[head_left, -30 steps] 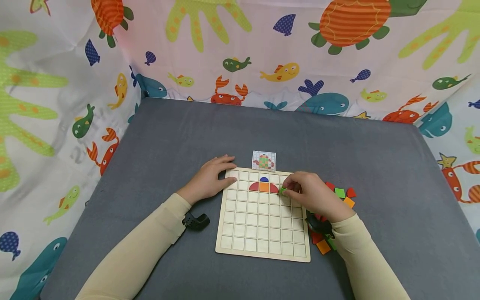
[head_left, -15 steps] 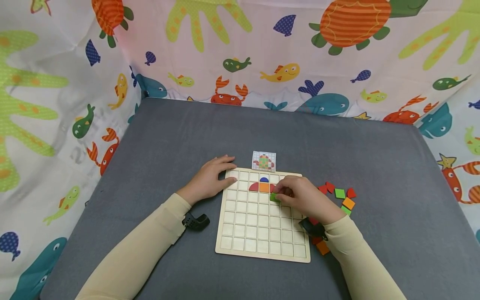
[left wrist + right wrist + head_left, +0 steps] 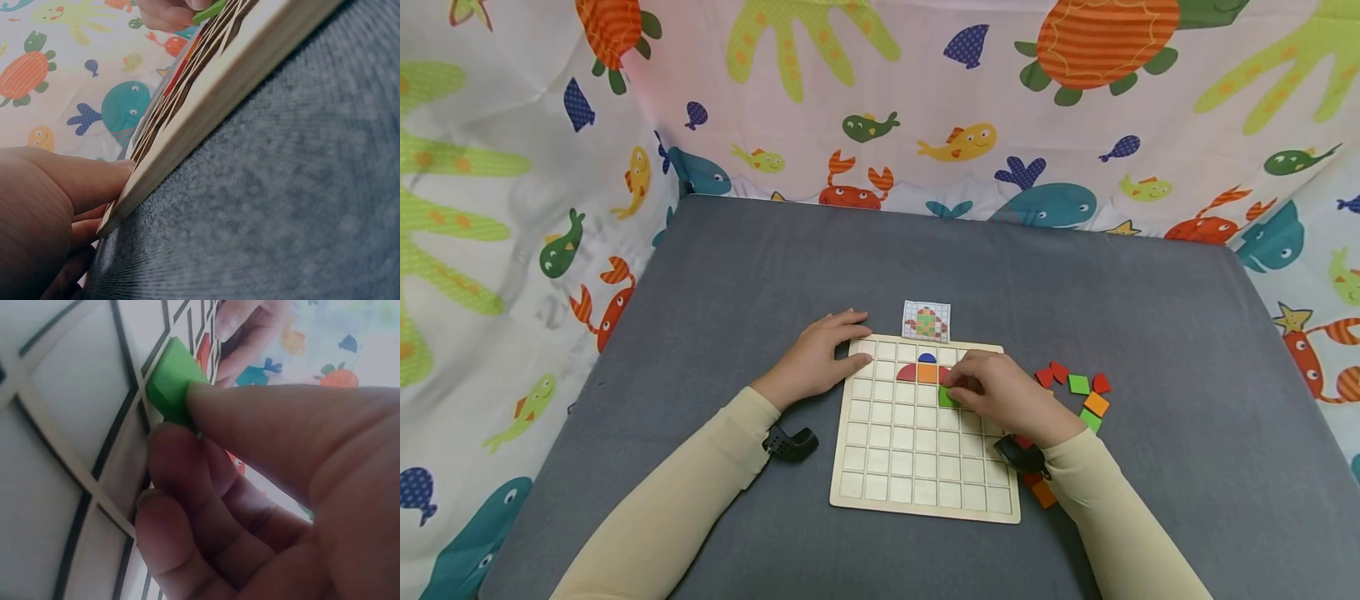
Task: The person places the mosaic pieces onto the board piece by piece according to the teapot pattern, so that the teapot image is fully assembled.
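Note:
A pale wooden grid board (image 3: 925, 467) lies on the grey cloth. My left hand (image 3: 812, 357) holds its far left corner, the thumb (image 3: 94, 178) along the rim and the fingers around the corner. My right hand (image 3: 1000, 392) pinches a green square tile (image 3: 175, 381) between thumb and fingertips. In the right wrist view the tile is tilted, its edge right at the grid's dividers. Near the board's top sit a blue half-round tile (image 3: 927, 357), an orange square tile (image 3: 928, 373) and a red curved tile (image 3: 907, 373). Another red tile is partly hidden behind my right fingers.
A small printed pattern card (image 3: 927, 321) rests against the board's far edge. Right of the board lie several loose tiles, including a green square (image 3: 1078, 384), an orange square (image 3: 1097, 405) and a red piece (image 3: 1101, 382). A sea-animal curtain (image 3: 910, 92) encloses the table.
My right hand has carried the green tile left and slightly nearer, to below the right-hand red tile, then stayed almost still there. My left hand keeps its place on the board's corner.

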Demonstrator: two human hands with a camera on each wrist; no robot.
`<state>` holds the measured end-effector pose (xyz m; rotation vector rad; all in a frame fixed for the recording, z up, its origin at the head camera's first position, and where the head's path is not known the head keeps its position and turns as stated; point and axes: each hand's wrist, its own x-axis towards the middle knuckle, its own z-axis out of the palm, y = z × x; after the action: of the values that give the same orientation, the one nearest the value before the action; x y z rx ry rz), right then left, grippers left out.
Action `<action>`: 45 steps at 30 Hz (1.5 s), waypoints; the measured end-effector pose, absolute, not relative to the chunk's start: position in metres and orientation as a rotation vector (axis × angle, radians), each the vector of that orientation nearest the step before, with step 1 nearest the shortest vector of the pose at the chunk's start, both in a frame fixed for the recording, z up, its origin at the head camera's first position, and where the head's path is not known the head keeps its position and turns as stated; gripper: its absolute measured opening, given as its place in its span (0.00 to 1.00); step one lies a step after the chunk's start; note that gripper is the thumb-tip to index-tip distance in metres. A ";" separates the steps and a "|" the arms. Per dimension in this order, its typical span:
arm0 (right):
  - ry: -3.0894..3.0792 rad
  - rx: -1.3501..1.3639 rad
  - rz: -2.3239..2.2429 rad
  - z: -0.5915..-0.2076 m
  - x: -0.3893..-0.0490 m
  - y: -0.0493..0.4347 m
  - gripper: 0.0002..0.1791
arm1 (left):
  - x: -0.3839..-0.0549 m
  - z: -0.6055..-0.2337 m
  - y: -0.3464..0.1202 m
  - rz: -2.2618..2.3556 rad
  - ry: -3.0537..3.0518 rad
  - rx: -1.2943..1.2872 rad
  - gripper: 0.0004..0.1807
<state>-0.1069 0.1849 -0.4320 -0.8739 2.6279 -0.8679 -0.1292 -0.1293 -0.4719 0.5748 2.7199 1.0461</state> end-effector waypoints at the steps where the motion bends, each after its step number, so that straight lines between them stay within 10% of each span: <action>1: 2.633 -0.880 -0.870 -0.432 -0.107 0.185 0.04 | -0.129 -0.472 -0.129 1.046 2.719 0.575 0.27; 45: 2.723 -0.760 -0.777 -0.422 -0.105 0.199 0.03 | -0.129 -0.470 -0.130 1.038 2.707 0.591 0.27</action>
<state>-0.1051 0.1988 -0.4219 -0.7604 2.7235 -0.7765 -0.1288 -0.1305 -0.4698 0.5910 2.7070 1.0377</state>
